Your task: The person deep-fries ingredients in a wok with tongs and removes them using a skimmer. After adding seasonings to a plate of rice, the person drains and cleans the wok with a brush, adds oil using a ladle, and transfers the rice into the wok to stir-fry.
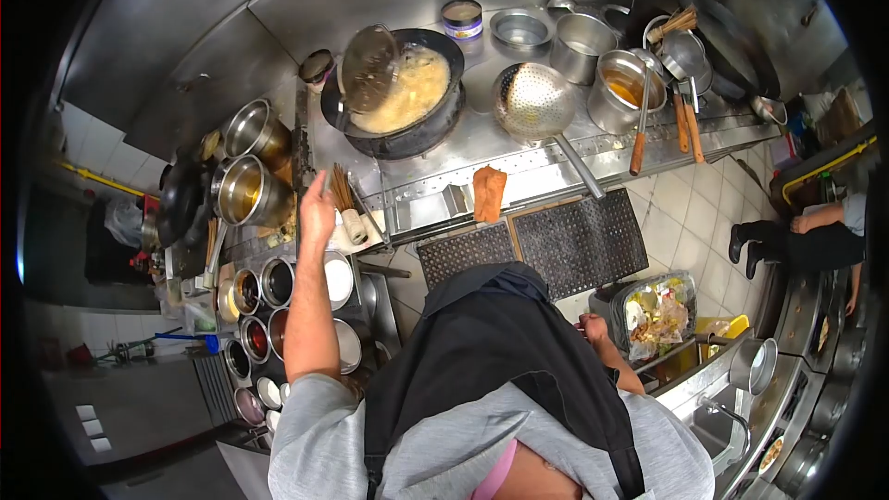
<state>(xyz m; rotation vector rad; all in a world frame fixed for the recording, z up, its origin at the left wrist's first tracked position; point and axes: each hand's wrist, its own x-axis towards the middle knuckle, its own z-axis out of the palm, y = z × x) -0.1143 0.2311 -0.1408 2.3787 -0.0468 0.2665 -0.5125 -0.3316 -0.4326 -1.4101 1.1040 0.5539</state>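
My left hand (318, 215) reaches forward at the stove's left side, its index finger stretched out. No held object shows in it. Just right of it stands a bundle of thin wooden sticks (344, 190). Beyond the fingertips is a black wok (453, 91) with pale, bubbling, foamy contents (407, 93). A round metal skimmer (369, 65) leans over the wok's left side; I cannot tell what supports it. My right hand (593, 326) is low at my right side, fingers curled, beside a waste bin (691, 310). What those fingers hold, if anything, is hidden.
A perforated ladle (534, 104) lies on the stove, its handle over the front edge. Steel pots, including one with amber liquid (626, 93), stand right. Seasoning containers (277, 281) line the left. An orange cloth (489, 193) hangs in front. Another person (806, 241) is far right.
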